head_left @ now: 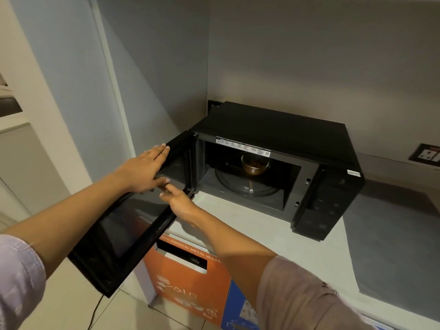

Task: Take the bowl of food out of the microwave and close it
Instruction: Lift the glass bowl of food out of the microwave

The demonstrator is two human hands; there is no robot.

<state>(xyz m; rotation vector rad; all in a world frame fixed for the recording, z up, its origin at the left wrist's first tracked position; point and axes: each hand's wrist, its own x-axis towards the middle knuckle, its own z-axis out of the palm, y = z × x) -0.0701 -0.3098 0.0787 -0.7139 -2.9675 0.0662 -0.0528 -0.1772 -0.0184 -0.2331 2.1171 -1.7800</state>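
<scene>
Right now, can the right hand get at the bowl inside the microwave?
Probably yes. The microwave door is swung wide open and nothing stands between the right hand, at the door's edge, and the bowl on the turntable. It would first have to leave the door.

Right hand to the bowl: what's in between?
In the head view, only the door's hinge edge and the bare glass turntable separate the right hand from the bowl inside the microwave.

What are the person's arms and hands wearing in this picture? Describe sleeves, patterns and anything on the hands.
Both forearms are bare. The left sleeve is pale lilac with fine white stitched dots; the right sleeve is dusty pink with a small dark motif. The left hand and right hand show no gloves; no rings or watch are visible.
</scene>
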